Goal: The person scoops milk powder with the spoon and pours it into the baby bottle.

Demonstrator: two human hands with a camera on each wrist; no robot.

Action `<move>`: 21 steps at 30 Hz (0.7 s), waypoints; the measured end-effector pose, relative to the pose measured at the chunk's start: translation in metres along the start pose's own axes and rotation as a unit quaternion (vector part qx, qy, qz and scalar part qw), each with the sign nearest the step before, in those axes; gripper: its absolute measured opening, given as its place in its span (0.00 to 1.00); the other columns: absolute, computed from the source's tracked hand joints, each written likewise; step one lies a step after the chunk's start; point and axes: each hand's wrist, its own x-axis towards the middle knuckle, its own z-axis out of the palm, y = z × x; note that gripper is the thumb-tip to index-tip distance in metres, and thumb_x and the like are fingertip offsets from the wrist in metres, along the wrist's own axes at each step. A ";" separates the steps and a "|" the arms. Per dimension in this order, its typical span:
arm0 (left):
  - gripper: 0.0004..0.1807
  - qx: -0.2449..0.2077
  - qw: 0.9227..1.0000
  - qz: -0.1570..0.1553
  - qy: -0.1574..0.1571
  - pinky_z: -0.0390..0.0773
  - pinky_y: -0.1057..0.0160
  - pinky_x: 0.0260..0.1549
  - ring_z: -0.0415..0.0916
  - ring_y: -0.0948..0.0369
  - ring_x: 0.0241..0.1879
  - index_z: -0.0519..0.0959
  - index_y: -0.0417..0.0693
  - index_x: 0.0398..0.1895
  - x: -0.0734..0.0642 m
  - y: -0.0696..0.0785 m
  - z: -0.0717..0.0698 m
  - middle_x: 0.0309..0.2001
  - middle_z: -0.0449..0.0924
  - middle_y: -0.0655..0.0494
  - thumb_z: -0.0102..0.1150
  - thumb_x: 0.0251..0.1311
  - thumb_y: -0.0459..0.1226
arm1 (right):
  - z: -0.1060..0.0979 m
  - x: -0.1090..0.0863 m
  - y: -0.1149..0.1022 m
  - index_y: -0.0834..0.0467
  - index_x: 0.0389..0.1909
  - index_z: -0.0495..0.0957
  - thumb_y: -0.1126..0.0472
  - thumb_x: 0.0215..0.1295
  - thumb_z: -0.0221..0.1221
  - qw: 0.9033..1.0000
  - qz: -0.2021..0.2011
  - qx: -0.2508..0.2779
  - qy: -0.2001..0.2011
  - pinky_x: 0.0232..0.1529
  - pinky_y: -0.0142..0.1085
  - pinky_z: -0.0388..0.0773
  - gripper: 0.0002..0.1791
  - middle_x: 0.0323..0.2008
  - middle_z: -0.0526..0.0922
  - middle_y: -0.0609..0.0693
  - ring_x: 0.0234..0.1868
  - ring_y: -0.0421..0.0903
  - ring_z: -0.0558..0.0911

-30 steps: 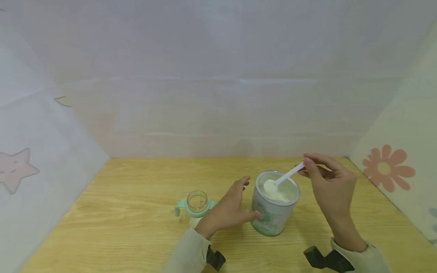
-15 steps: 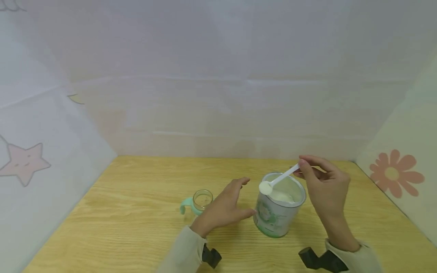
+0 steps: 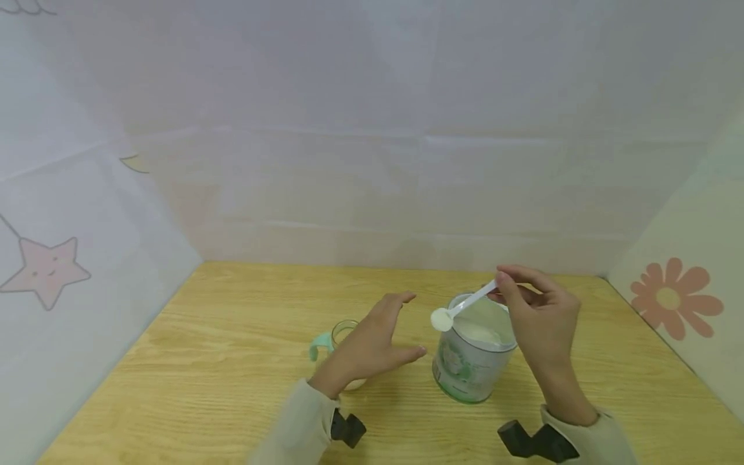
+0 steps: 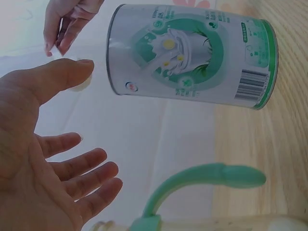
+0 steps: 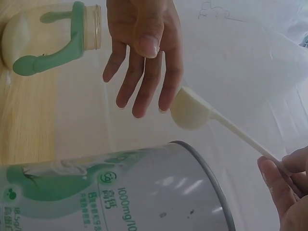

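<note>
My right hand point(image 3: 540, 316) pinches the end of a white measuring scoop point(image 3: 475, 299) between thumb and fingers. The scoop's bowl, heaped with pale powder, hangs just past the left rim of an uncapped milk powder can point(image 3: 467, 368). White and green, the can stands upright on the table with powder inside. My left hand point(image 3: 372, 342) is apart from the can, thumb and fingers spread and holding nothing. Behind its wrist stands a baby bottle with mint-green handles point(image 5: 53, 48), uncapped, partly hidden in the head view; in the right wrist view pale contents show in its lower part.
The light wood table point(image 3: 232, 361) is bounded by a pale sheet point(image 3: 372, 194) at the back and by printed sheets at both sides, with a pink star point(image 3: 49, 271) on the left and a flower point(image 3: 674, 297) on the right.
The scoop has come up out of the can with powder and moved left past its rim. My left hand has drawn away from the can's side toward the bottle.
</note>
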 end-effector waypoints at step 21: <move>0.46 -0.024 0.998 -0.028 0.045 0.66 0.46 0.62 0.58 0.49 0.69 0.52 0.45 0.73 -0.025 -0.026 -0.029 0.70 0.57 0.49 0.66 0.56 0.45 | 0.026 -0.004 -0.001 0.80 0.34 0.78 0.77 0.58 0.60 1.000 0.013 0.008 -0.024 0.28 0.28 0.81 0.07 0.28 0.86 0.47 0.23 0.37 0.85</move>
